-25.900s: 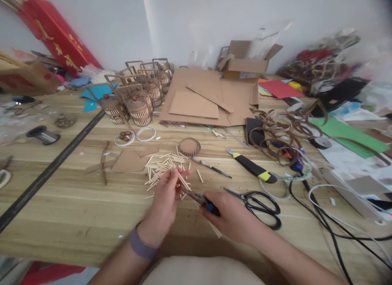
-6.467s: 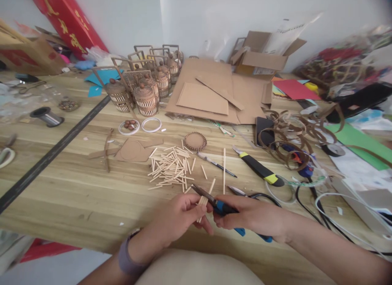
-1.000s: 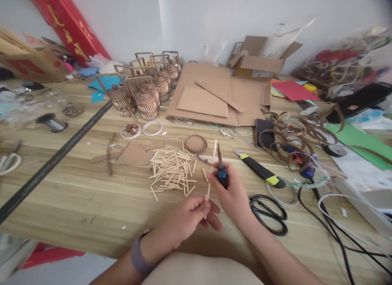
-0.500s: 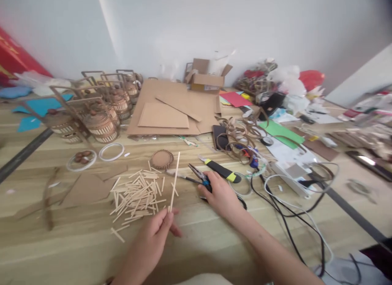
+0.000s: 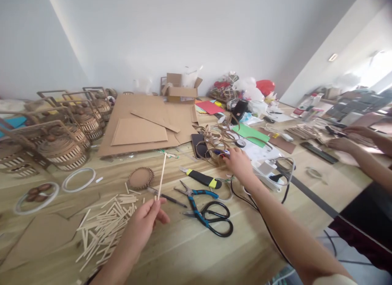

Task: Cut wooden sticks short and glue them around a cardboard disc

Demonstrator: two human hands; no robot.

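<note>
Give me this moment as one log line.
left hand: holds long stick, near upright | right hand: at cardboard strip coils, grip unclear | pliers: on table by scissors

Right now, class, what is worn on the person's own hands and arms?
The left hand and right hand are ungloved, no rings visible. Both forearms are uncovered; a pale cream fabric sleeve starts high on the right arm, at the picture's edge.

One long stick [image 5: 161,174], one pliers [image 5: 196,195], one pair of scissors [image 5: 214,221], one utility knife [image 5: 200,178], two white rings [image 5: 79,179].
</note>
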